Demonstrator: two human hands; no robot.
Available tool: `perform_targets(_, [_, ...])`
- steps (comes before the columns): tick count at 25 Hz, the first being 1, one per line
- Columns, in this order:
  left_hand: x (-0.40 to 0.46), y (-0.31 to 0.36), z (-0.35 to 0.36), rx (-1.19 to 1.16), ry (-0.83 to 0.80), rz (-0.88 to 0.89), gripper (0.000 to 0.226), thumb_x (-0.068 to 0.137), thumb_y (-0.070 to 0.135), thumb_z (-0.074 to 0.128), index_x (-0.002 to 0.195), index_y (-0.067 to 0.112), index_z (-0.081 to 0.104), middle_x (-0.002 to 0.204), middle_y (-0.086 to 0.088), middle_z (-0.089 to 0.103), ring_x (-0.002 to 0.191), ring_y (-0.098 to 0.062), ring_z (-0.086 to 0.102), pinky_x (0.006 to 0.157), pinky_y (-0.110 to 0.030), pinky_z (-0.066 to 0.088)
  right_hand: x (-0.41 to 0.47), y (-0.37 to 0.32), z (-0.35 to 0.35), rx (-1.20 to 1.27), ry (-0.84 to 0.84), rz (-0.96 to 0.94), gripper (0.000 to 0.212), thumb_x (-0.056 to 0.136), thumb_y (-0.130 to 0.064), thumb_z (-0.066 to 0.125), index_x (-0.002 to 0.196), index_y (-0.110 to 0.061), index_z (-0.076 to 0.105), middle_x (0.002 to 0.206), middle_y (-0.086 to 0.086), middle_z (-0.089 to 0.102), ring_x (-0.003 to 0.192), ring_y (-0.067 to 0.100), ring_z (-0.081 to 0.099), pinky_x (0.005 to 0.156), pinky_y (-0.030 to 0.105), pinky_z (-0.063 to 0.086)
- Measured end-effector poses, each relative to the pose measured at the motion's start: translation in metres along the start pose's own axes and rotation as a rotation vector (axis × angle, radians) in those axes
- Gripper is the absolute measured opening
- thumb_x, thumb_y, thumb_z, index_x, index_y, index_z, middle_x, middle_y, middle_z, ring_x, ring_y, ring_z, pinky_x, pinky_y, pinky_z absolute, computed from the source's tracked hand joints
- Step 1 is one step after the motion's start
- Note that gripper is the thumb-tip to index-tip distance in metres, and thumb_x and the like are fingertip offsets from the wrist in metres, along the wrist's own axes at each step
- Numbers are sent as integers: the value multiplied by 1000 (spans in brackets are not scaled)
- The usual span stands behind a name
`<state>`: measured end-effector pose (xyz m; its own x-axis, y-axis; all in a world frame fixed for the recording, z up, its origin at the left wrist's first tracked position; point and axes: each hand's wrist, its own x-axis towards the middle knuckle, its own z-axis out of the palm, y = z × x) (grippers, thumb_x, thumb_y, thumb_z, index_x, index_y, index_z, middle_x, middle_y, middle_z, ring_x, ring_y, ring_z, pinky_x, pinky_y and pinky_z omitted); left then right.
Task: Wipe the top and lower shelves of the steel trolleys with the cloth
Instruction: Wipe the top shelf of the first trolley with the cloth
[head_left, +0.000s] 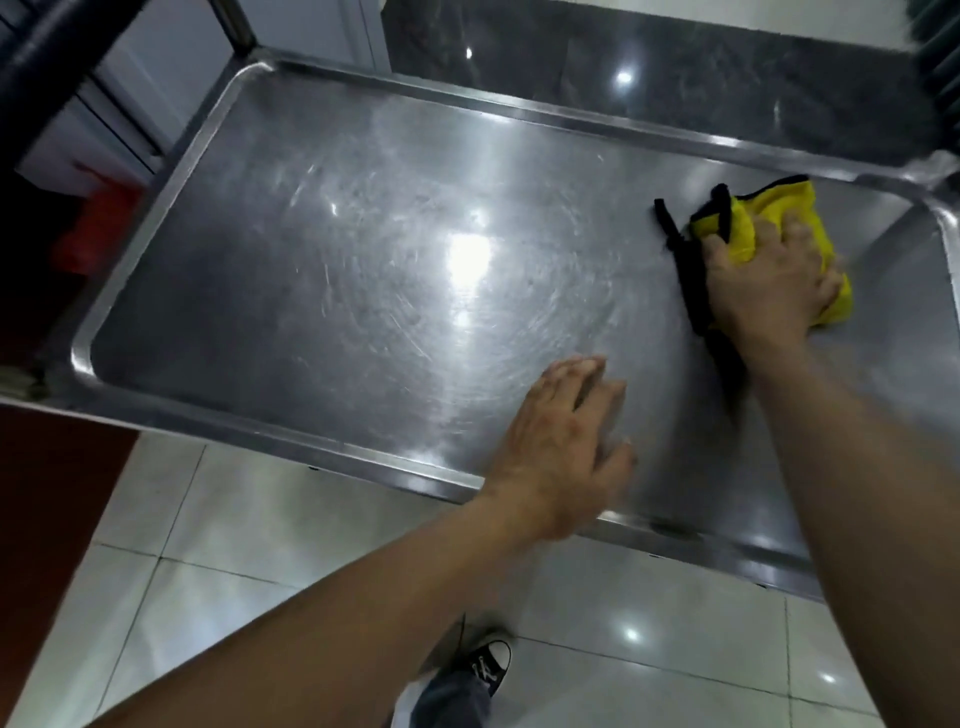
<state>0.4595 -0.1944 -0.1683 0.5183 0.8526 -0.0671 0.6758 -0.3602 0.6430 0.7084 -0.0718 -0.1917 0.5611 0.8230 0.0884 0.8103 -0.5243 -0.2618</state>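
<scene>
Both hands worked the trolley's top shelf (311, 249).
Right hand (769, 275) clutched the yellow cloth (748, 223) at right of frame; left hand (566, 447) lay flat, fingers relaxed, near the lower rim.

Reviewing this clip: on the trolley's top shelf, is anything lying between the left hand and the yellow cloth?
No. In the head view only bare steel of the top shelf separates the left hand from the yellow cloth, which the right hand holds.
</scene>
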Motion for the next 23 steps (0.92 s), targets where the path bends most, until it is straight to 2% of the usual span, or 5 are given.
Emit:
perform_targets(2, [-12,-35,-32,46,70,-49,54,95,37,48,146,20,45,158,-6,35,145,-22,28,122,-29,10,1,-1,2,-20,31,12,64,93,-58,44,144,-19,49,160,12,32,148,30,27,121,57,8])
perform_targets(7, [-69,-181,-135,450,254,-469,65,94,46,40,151,15,39,157,-20,31,143,-41,30,120,-54,22,-6,-27,9,-42,59,240,79,84,-66,30,141,-14,49,153,20,39,143,37,34,116,65,17])
perform_targets(11, [-94,-214,-139,554,258,-490,66,99,53,29,154,17,36,160,-20,31,148,-40,28,123,-57,17,-32,-80,20,68,129,258,78,80,-59,35,140,-10,46,148,21,44,141,37,37,117,63,17])
perform_targets(18, [-95,-209,-147,391,240,-492,74,95,58,12,159,23,22,168,-12,14,155,-30,11,126,-52,4,-139,-278,63,137,-113,-535,51,90,-46,58,136,-23,58,158,12,38,147,27,32,123,47,9])
perform_targets(23, [-104,-258,-205,205,521,-582,66,100,48,19,157,18,29,167,-12,18,154,-28,13,126,-47,8,-212,-342,73,179,-201,-769,53,88,-49,57,139,-35,56,158,3,39,146,23,35,123,48,10])
